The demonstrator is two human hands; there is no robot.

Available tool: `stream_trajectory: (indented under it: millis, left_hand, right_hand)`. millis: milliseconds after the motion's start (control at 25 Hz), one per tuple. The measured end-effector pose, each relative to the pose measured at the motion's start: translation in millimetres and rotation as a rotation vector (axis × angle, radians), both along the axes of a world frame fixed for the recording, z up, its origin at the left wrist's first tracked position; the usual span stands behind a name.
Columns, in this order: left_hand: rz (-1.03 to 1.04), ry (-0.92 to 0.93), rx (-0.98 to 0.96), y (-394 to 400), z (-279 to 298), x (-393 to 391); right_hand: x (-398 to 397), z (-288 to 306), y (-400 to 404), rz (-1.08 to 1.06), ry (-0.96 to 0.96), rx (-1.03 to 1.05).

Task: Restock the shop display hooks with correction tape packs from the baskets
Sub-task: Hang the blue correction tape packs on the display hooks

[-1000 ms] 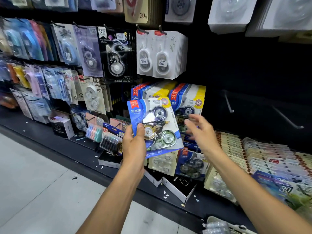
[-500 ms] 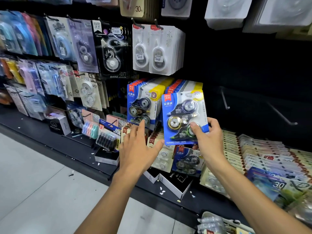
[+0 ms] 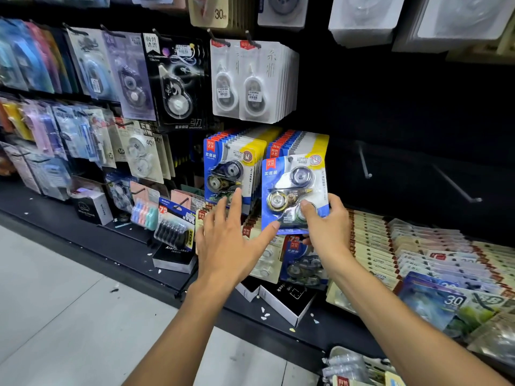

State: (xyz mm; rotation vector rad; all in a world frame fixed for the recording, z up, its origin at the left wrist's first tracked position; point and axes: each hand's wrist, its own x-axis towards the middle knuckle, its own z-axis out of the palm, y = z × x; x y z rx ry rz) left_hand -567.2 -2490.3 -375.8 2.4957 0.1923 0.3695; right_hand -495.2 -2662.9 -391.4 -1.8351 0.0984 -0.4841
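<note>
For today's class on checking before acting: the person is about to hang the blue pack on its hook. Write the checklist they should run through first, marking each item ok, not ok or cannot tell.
1. Right hand grips the blue three-roll correction tape blister pack at its lower edge: ok.
2. Pack upright, label facing out: ok.
3. Pack in front of the matching row of blue-and-yellow packs: ok.
4. Hang hole threaded on the hook: cannot tell.
5. Left hand open, thumb touching the pack's lower corner: ok.
6. Room left on that hook: cannot tell.
</note>
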Motion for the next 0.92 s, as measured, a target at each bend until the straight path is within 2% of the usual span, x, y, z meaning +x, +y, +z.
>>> stream_trajectory:
  millis: [160,240,360,440,640,920]
  left_hand:
    - [-0.014,0.004,0.008,-2.6,-0.1,0.2]
    - [-0.017,-0.008,-0.001,-2.9,-1.0,2.5]
    - [-0.041,-0.052,-0.006,-12.8,-3.0,4.9]
    - [-0.095,-0.068,0.040,-29.4,-6.8,5.6]
    - [-0.290,-0.077,0.122,-105.0,-13.5,4.5]
    - [-0.629,-0.089,0.194,-269.6,-21.1,-37.6]
  right_hand:
    - [22.5,-1.4,-8.1,-0.038,0.166,-0.129]
    - [21.1,-4.5,-18.4,-0.041,0.280,-0.317]
    - [-1.3,-11.0,-38.0,-0.065,0.229,-0.608]
    - [-24.7,-16.5,-58.4,-0.059,0.210,-0.731]
    - [-101.0,-21.1,-153.0,-0.117,0.374,-0.984]
    - [-210.1,-14.8,-298.4,-0.278,0.522,-1.160]
